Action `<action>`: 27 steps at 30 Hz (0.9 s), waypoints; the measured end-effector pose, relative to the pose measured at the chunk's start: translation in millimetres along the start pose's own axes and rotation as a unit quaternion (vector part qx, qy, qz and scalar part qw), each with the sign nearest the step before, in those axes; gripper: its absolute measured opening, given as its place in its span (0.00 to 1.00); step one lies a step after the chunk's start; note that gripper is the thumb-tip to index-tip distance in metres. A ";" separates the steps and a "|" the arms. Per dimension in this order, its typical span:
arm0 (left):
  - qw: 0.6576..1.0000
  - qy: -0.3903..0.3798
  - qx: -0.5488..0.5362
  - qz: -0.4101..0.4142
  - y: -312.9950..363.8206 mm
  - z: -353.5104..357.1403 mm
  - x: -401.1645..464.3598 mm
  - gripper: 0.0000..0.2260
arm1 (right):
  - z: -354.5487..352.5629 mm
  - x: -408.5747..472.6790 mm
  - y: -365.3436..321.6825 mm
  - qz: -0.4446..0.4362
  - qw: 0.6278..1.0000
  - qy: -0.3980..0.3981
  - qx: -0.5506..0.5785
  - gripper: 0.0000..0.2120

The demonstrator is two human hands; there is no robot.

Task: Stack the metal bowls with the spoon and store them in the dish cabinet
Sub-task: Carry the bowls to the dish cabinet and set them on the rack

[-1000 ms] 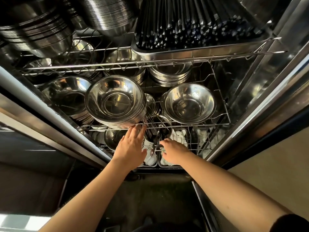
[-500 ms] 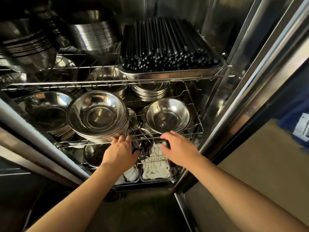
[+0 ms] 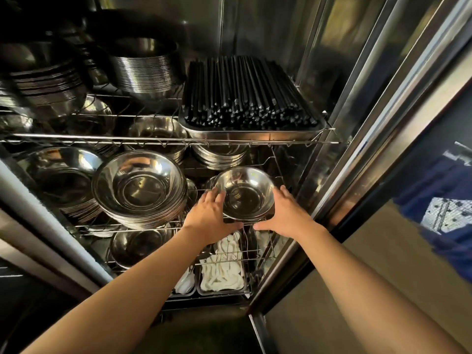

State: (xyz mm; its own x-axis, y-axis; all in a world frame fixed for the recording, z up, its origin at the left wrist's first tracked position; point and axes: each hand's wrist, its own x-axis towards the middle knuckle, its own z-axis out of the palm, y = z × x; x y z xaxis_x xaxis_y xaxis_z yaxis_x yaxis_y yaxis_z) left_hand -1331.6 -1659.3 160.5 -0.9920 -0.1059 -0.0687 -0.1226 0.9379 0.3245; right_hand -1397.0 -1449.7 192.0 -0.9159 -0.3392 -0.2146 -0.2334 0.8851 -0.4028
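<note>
A small stack of metal bowls (image 3: 245, 198) sits on the right side of the dish cabinet's middle wire shelf (image 3: 143, 227). My left hand (image 3: 208, 217) cups its left rim, with the thumb under the front edge. On the opposite rim lies my right hand (image 3: 287, 217), thumb also under the front. Both hands grip the stack between them. No spoon shows inside the top bowl. A taller stack of larger metal bowls (image 3: 139, 186) stands just to the left.
A tray of black chopsticks (image 3: 250, 98) fills the upper shelf on the right, beside more bowl stacks (image 3: 143, 67). Below, trays of white spoon-like pieces (image 3: 222, 273) sit next to another bowl (image 3: 138, 245). The cabinet's steel door frame (image 3: 378, 139) runs close on the right.
Both hands have risen from the lower shelf and front wire to either side of the right bowl stack. The view has tilted upward.
</note>
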 end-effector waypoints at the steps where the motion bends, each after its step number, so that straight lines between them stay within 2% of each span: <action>1: 1.000 -0.009 -0.003 -0.003 0.2 2.4 1.7 0.52 | 0.3 2.5 0.5 0.006 1.000 0.002 0.005 0.64; 7: 0.999 0.006 -0.029 -0.022 -0.2 9.9 6.5 0.51 | 1.5 10.6 -0.2 -0.016 0.999 0.015 0.039 0.54; 16: 0.999 0.004 -0.018 -0.049 -9.2 5.3 -0.3 0.51 | 8.5 11.6 -8.7 -0.040 0.999 0.022 0.028 0.51; 27: 0.996 0.020 -0.071 -0.059 -23.3 4.9 -16.9 0.48 | 17.9 6.7 -24.5 -0.056 0.998 0.018 0.032 0.48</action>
State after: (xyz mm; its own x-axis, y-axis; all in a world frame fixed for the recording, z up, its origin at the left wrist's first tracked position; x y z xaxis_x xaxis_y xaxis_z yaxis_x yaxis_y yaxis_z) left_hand -1311.8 -1677.7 149.4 -0.9707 -0.2272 -0.0782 -0.2378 0.8622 0.4474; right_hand -1391.6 -1479.3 184.5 -0.8962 -0.4230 -0.1339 -0.3154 0.8197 -0.4782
